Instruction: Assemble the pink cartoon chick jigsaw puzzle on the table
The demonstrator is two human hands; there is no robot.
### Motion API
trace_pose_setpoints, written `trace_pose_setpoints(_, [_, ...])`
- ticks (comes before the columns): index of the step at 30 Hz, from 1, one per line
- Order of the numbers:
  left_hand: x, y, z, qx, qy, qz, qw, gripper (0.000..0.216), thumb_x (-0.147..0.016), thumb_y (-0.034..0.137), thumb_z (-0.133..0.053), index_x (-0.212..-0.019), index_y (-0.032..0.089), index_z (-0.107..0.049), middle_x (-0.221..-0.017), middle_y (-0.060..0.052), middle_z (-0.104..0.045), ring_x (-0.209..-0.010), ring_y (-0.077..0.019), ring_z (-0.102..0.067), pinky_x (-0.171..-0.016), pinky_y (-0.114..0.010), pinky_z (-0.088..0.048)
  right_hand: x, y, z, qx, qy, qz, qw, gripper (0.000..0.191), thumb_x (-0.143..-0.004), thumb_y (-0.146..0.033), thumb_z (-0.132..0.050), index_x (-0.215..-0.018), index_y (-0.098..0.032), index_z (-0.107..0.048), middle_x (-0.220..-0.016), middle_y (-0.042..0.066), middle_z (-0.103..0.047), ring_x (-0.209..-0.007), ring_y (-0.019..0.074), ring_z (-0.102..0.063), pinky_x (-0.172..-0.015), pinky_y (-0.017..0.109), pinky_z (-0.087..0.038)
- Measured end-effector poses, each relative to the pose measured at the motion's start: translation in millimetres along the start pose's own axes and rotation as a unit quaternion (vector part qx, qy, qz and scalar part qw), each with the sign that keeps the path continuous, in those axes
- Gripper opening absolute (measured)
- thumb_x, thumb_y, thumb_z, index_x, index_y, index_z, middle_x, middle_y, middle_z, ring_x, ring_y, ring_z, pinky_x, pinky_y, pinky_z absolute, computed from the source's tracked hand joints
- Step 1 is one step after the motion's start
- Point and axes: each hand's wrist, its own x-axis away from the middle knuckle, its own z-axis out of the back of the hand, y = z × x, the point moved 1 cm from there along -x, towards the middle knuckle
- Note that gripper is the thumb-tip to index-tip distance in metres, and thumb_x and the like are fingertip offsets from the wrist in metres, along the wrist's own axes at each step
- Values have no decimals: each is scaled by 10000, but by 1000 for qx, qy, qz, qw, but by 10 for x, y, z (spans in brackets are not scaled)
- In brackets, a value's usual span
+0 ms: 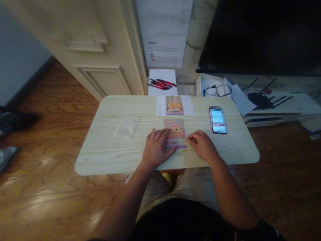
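Observation:
A small picture card (176,129) showing a yellow cartoon figure lies on the pale wooden table (106,148) in front of me. My left hand (157,147) rests flat on the card's lower left part, fingers stretched out. My right hand (202,143) sits at the card's right edge with fingers curled in a pinch; what it holds, if anything, I cannot make out. A second card with the same figure (174,104) lies on a white sheet further back.
A phone (217,120) with a lit screen lies to the right. A clear plastic bag (127,126) lies to the left. Red and black pens (161,83) rest on paper behind the table. Cables and papers (231,91) clutter a low shelf at right.

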Motion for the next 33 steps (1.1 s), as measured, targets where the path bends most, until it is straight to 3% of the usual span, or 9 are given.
trace_pose_setpoints(3, [10, -73, 18, 28, 46, 63, 997, 619, -867, 454, -707, -1397, 201, -513, -1328, -119, -651, -1253, -313, -586, -1085, -491, -450, -7, 14, -3, -20, 0, -20, 1000, 86, -899, -148, -652, -895, -218, -702, -910, 46, -680, -894, 212, -634, -839, 348, -514])
trace_pose_setpoints(5, [18, -115, 18, 44, 69, 92, 992, 563, -867, 406, -695, -1357, 200, -510, -1278, -112, -662, -1203, -301, -610, -1053, -472, -473, -8, 37, 2, -39, 1, -31, 999, 135, -899, -143, -626, -980, -221, -702, -888, 36, -683, -856, 210, -634, -810, 349, -519])
trace_pose_setpoints(8, [17, -129, 6, 44, 56, 88, 994, 543, -853, 355, -687, -1342, 215, -499, -1274, -99, -665, -1197, -303, -613, -1059, -481, -460, -6, 67, 8, -53, 9, -14, 998, 335, -922, -112, -529, -1190, -221, -696, -1005, 70, -690, -928, 218, -649, -866, 370, -529])
trace_pose_setpoints(10, [11, -116, 2, 33, 39, 82, 995, 559, -841, 338, -688, -1349, 219, -489, -1284, -95, -664, -1205, -311, -606, -1063, -494, -446, 0, 77, 6, -50, 12, 2, 999, 369, -934, -111, -489, -1208, -222, -710, -1079, 93, -685, -1004, 227, -655, -922, 384, -528])
trace_pose_setpoints(18, [11, -127, 7, 39, 22, 108, 993, 455, -862, 290, -657, -1296, 240, -528, -1140, -55, -720, -1133, -298, -628, -1018, -476, -449, 28, 72, 2, -107, 25, -73, 991, 175, -930, -270, -604, -1056, -241, -721, -980, 48, -778, -888, 222, -725, -831, 368, -558])
trace_pose_setpoints(25, [9, -67, 32, 55, 11, 39, 998, 300, -916, 417, -674, -1169, 255, -692, -1106, -59, -741, -1105, -271, -641, -1010, -467, -436, -16, -57, -80, -281, 10, -132, 951, 188, -884, -384, -691, -960, -213, -708, -934, 65, -798, -864, 233, -751, -797, 353, -571])
trace_pose_setpoints(29, [4, 1, 16, 60, -15, -4, 998, 281, -941, 484, -664, -1124, 299, -769, -1072, -61, -760, -1072, -258, -650, -1007, -476, -421, -32, -214, -198, -341, -10, -138, 930, 232, -860, -430, -722, -946, -217, -690, -871, 53, -790, -790, 226, -741, -748, 340, -576])
trace_pose_setpoints(33, [-14, 13, 16, 58, -7, -3, 998, 242, -962, 473, -641, -1033, 306, -802, -1021, -49, -775, -1009, -238, -662, -990, -467, -431, -45, -340, -262, -367, -19, -130, 921, 228, -863, -430, -727, -940, -221, -681, -883, 54, -791, -809, 227, -743, -753, 336, -577])
